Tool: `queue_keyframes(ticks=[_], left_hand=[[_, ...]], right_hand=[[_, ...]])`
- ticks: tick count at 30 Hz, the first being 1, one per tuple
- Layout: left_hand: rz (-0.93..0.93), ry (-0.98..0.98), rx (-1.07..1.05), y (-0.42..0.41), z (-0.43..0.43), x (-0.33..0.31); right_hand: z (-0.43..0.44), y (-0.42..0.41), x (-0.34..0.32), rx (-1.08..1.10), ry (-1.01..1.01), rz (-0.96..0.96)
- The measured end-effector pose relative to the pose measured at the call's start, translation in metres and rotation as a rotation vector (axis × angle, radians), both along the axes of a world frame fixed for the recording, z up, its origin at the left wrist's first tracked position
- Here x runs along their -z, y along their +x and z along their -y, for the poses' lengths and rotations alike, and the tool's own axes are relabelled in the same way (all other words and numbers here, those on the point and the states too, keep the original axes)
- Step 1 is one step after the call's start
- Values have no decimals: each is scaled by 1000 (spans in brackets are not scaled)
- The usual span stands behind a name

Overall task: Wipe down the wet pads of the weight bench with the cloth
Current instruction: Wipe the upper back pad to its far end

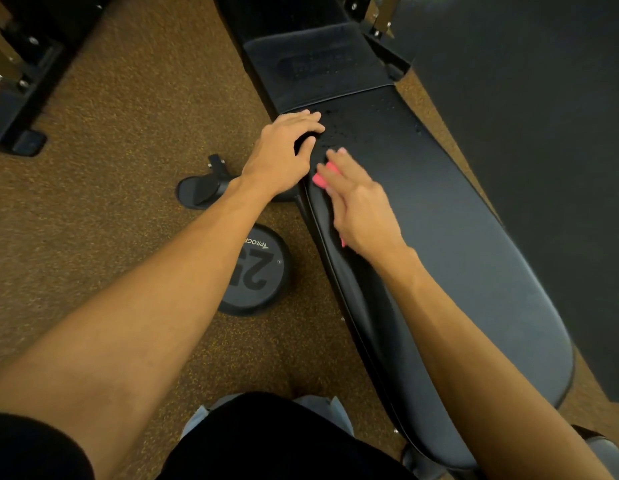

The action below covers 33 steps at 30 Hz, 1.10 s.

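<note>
Pink cloth (320,180) is pressed flat onto the long pad (439,237) of the weight bench by the right hand (361,209). The fingers are laid out straight over the cloth, so that only its edges show beside them. Nothing is gripped by the left hand (284,150). It is set just beside the right hand on the pad's near edge, arched, with loosely bent fingers and thumb touching the surface.

Droplets (336,133) are seen scattered just ahead of both hands' fingertips, so this patch is judged not yet wiped. Behind the right hand, toward the person, the pad looks matte and free of drops, which suggests that stretch is done or was never wet. Beyond the hands, across a seam, the far pad (318,64) is seen; whether it is wet cannot be told with certainty, though faint specks are hinted at. The task is judged roughly midway. A weight plate (256,271) is lying on the floor (110,168) under the left forearm.
</note>
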<state>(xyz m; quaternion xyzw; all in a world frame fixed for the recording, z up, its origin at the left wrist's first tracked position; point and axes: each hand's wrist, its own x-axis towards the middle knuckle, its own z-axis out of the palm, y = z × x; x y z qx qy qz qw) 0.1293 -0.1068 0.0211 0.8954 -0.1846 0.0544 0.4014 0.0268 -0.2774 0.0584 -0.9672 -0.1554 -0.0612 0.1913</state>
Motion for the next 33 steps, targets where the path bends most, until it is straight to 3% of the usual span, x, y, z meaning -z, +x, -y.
queue_keyframes(ticks=[2, 8, 14, 21, 27, 33], left_hand=[[-2, -5, 1, 2, -2, 0], [-34, -12, 13, 3, -4, 0], [-75, -43, 54, 12, -11, 3], [-66, -33, 95, 13, -14, 4], [-64, -19, 99, 17, -17, 4], [-92, -34, 66, 11, -12, -3]], right_hand=[[16, -19, -3, -23, 18, -4], [11, 16, 1, 259, 60, -9], [-3, -11, -1, -114, 8, -6], [-3, 21, 4, 171, 49, -9], [-10, -7, 8, -103, 15, 0], [10, -27, -4, 34, 119, -81]])
